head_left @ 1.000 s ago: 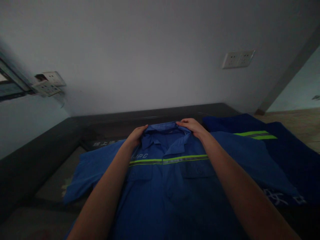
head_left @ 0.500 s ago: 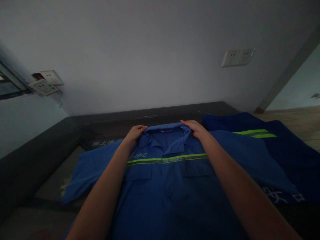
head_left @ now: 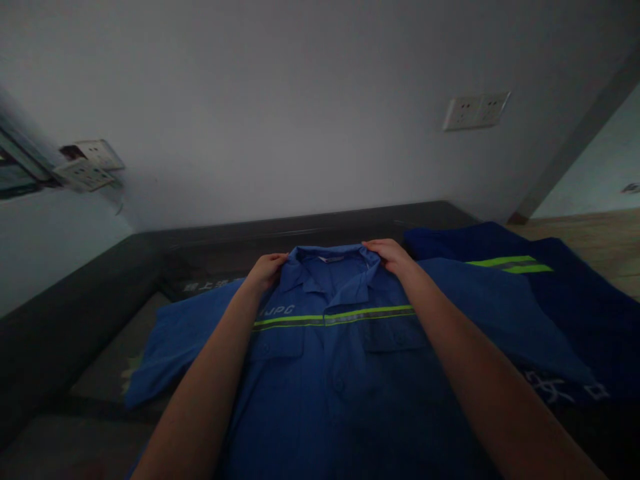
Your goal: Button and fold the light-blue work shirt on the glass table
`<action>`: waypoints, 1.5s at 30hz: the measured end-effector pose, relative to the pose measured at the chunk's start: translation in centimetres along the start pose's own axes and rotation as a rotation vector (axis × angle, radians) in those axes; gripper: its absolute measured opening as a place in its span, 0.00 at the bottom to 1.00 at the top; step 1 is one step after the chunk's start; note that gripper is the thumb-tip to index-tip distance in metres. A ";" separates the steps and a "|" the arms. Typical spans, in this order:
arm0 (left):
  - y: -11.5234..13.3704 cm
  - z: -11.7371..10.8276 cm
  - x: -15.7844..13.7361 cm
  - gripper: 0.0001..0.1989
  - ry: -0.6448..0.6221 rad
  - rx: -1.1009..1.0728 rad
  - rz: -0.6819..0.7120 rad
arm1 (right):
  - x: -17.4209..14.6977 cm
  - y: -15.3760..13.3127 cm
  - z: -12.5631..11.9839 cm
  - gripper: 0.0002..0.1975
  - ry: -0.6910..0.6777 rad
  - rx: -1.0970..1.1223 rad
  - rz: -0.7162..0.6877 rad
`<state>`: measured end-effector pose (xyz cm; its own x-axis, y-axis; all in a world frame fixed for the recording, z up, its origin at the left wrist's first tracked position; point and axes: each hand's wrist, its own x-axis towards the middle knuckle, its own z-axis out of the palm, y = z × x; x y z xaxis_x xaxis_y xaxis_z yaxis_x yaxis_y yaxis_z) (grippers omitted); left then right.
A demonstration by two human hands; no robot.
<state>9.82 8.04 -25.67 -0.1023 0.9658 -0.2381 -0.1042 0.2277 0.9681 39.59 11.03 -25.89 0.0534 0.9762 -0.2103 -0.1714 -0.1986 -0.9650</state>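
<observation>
The blue work shirt (head_left: 327,380) lies spread front up in the middle of the scene, its collar (head_left: 354,288) at the far end. I have that collar in a two-handed grip: my left hand (head_left: 270,269) pinches its left edge and my right hand (head_left: 391,253) its right edge, fingers closed on the cloth. My two forearms run across the shirt and cover parts of its chest.

One white label (head_left: 331,259) shows inside the neck, too small for me to read. On the left chest I can make out white lettering (head_left: 281,311) ending in "JPC"; the start is unclear beside my forearm. One yellow-green and grey band (head_left: 361,315) crosses the chest, with two flap pockets below it. Two sleeves stretch out, one to each side.

The right sleeve lies over one darker blue garment (head_left: 595,313), which carries its own bright stripe (head_left: 513,265) and two white characters, the first looking like 安. Past the left sleeve, more white characters (head_left: 213,285) are partly covered; one seems to be 上.

All this rests on a dark surface with a raised rim (head_left: 310,223), against a pale wall (head_left: 300,107). I count two sockets (head_left: 477,111) side by side at right, two socket plates (head_left: 100,155) at left, near a window frame (head_left: 23,160).
</observation>
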 end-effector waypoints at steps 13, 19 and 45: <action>0.2 0.5 0.0 0.19 -0.050 0.279 0.199 | 0.3 0.5 0.2 0.03 0.045 -0.233 -0.158; 0.7 1.7 -0.7 0.13 0.193 0.953 0.472 | -0.7 -0.8 1.3 0.10 0.070 -0.861 -0.596; 1.0 2.9 -2.7 0.14 0.272 1.426 0.518 | -2.6 -1.5 2.0 0.09 0.088 -1.448 -0.504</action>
<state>12.84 5.99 -23.79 -0.0153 0.9588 0.2837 0.9837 -0.0364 0.1761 37.77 8.98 -23.55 -0.1249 0.9682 0.2170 0.9530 0.1779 -0.2452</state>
